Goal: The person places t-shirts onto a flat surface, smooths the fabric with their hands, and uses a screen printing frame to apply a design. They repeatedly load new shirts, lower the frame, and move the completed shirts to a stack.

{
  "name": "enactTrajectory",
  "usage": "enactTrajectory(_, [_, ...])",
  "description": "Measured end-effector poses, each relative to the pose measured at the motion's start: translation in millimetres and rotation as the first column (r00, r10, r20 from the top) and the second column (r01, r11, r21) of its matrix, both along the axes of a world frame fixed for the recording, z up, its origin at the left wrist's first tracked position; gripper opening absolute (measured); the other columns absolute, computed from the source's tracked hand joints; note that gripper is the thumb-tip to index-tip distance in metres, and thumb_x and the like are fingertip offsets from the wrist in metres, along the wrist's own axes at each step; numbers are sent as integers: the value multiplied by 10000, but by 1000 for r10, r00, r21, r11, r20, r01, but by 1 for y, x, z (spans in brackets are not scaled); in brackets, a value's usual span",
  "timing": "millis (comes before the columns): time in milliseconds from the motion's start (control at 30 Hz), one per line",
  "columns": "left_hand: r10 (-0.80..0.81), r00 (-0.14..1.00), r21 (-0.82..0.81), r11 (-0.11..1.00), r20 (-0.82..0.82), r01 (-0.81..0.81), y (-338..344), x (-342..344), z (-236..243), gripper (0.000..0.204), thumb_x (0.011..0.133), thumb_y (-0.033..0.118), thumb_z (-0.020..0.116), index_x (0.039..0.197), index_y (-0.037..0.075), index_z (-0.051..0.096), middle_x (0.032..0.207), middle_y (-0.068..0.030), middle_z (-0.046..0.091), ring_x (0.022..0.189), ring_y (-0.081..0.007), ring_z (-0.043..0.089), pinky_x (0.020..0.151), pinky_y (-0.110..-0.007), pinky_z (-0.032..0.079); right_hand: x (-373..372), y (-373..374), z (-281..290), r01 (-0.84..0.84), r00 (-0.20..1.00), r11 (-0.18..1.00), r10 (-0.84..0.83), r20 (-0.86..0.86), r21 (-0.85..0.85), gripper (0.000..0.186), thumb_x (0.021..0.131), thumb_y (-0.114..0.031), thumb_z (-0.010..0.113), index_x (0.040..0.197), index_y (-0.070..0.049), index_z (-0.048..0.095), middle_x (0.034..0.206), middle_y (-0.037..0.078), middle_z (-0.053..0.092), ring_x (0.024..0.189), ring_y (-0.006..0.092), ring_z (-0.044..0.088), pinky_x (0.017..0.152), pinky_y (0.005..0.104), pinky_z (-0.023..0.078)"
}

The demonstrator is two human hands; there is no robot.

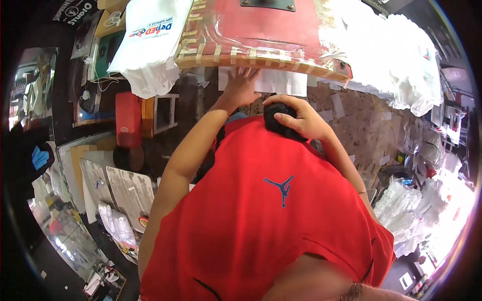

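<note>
My left hand (242, 88) reaches forward with its fingers spread. The fingertips are at a white sheet (286, 84), just below the near edge of a framed red panel (271, 32). The panel has a wooden rim with strips of tape along it and looks like a screen-printing frame. Close to my body, my right hand (304, 119) is closed round a dark, rounded object (279, 116) in front of my red shirt. What kind of object it is I cannot make out. The white sheet is partly hidden under the frame.
Stacks of white bags or shirts lie left (150, 55) and right (386, 55) of the frame. A red box-like thing (128, 119) and a small wooden frame (163, 114) stand to the left. Clear plastic-wrapped bundles (409, 205) lie to the right, above a stained brown floor (356, 115).
</note>
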State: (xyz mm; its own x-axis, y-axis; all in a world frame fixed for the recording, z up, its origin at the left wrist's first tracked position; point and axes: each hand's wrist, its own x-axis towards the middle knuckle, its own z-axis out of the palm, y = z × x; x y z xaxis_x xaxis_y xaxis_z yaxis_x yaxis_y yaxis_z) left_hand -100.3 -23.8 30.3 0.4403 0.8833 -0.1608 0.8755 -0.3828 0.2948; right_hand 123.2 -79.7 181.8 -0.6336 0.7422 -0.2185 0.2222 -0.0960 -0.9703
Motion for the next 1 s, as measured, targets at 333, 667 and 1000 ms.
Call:
enactTrajectory(333, [12,999,-69,997,-51,-16,10,0,-17,856,829,469,735,1547,187,364,1634,-162,238,1462,-488,258,1077,-763,282,-25,18,-65,54,995,990,-65,78,132,373,908,-192,697,1234,-40,600,1142,111,669,1083,213,638,996,338,475])
enactTrajectory(667, [64,998,-119,991,-25,-66,11,2,10,844,786,456,781,1503,184,429,1612,-168,278,1436,-496,302,1049,-773,314,-28,88,-110,239,733,641,-612,297,730,430,818,-264,765,1201,-114,641,1156,178,651,1034,384,661,881,458,541])
enactTrajectory(1000, [65,998,-134,989,7,-63,7,5,12,863,741,421,820,1486,182,455,1606,-161,279,1437,-470,279,1035,-762,341,-11,199,-164,68,680,300,-712,176,952,324,881,-359,681,1081,-105,703,1053,206,698,964,416,676,804,510,539])
